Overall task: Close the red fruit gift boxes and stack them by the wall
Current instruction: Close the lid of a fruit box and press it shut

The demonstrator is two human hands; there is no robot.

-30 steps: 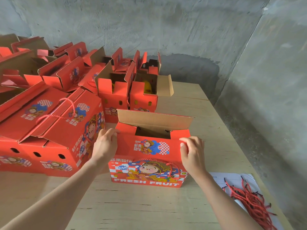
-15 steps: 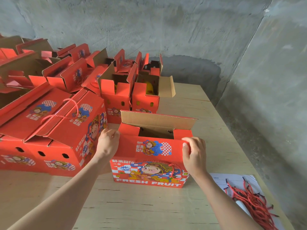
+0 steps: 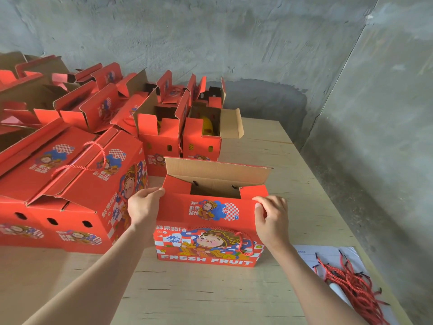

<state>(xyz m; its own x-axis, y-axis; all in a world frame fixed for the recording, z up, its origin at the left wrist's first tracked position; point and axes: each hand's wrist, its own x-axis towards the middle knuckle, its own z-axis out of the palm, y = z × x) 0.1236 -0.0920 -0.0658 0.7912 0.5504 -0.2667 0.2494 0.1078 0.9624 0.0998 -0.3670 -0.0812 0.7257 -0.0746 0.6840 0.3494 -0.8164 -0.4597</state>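
Gripping a red fruit gift box [image 3: 208, 231] at both top corners, a person's two bare hands work at the near middle of a pale wooden counter [image 3: 210, 299]. The left hand [image 3: 143, 207] curls its fingers over the box's top left corner. The right hand [image 3: 271, 216] holds the top right corner, thumb pressed on the red front flap and fingers wrapped round the end.

The box stands upright, its printed front reading FRESH FRUIT facing the viewer, with a red rope handle [image 3: 244, 245] hanging across a cartoon figure. Its top is open: the brown back flap [image 3: 215, 171] stands up behind, and the red front flap leans inward between the hands, leaving a dark gap.

Just left of it, close beside the left hand, sit two closed boxes [image 3: 70, 195] side by side, a rope handle arching over the peaked top of one. Behind them, along the grey concrete wall [image 3: 210, 38], many open boxes [image 3: 201, 137] stand crowded together with flaps raised; something yellow shows inside the nearest.

At the counter's near right corner, a tangle of loose red cords [image 3: 351, 282] lies on a white paper sheet [image 3: 328, 252], well apart from the held box
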